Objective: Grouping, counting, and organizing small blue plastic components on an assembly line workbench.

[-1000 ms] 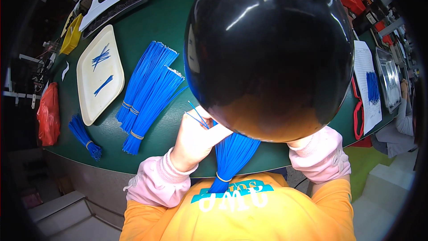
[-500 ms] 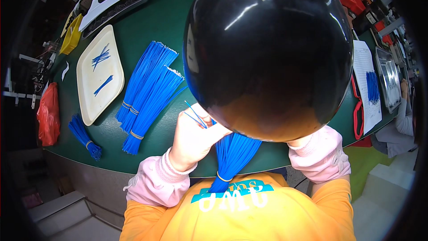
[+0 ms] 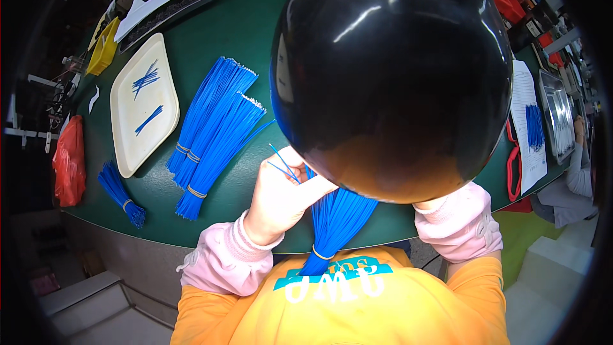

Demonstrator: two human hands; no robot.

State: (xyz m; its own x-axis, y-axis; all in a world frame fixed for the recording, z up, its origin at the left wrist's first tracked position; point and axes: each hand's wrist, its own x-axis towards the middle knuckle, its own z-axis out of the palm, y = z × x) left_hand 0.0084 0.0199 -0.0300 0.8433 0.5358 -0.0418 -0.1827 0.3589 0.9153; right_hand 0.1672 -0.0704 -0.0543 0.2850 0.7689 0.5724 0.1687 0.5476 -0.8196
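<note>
My left hand is closed in a pinch, with a couple of thin blue wires sticking up between thumb and fingers. Right beside it, a blue wire bundle fans out, tied by a tan band near its lower end, which reaches my orange shirt. A large glossy black dome covers the bundle's upper end and the tips of my left fingers. Of my right hand only a sliver by the pink cuff shows; the dome hides its fingers.
Banded blue wire bundles lie on the green table, left of my hands. A smaller bundle lies near the edge. Farther left are a cream tray with loose wires and a red bag. Red-handled scissors lie right, beside papers.
The black dome appears slightly farther right in the picture. My left hand has shifted a little to the right, still with the wires in its pinch.
</note>
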